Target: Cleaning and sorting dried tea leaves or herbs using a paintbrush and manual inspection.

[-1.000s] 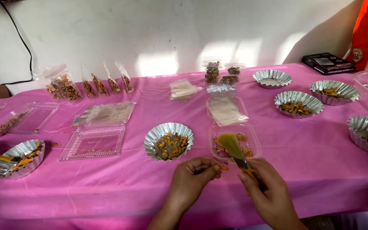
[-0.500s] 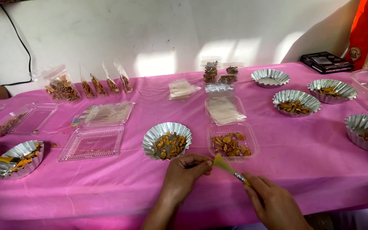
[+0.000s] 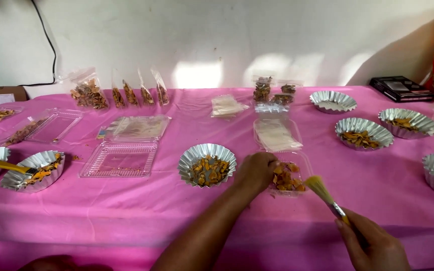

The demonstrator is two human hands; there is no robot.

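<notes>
My left hand (image 3: 255,172) rests on the near left corner of an open clear plastic box (image 3: 288,176) full of orange-brown dried pieces; whether it grips the box or a piece is hidden. My right hand (image 3: 372,246), low at the right, holds a small brush (image 3: 326,194) with yellow bristles, its tip hovering just right of that box. A fluted foil tin (image 3: 207,164) with the same dried pieces sits just left of my left hand.
More foil tins (image 3: 363,133) stand at the right and two at the left (image 3: 32,170), one with a yellow brush. An open clear clamshell (image 3: 121,158) lies left of centre. Small bags of dried pieces (image 3: 89,94) line the back. The table has a pink cloth (image 3: 177,211).
My left hand has reached forward from the table's near edge onto the plastic box. My right hand has drawn back and right, taking the brush off the box.
</notes>
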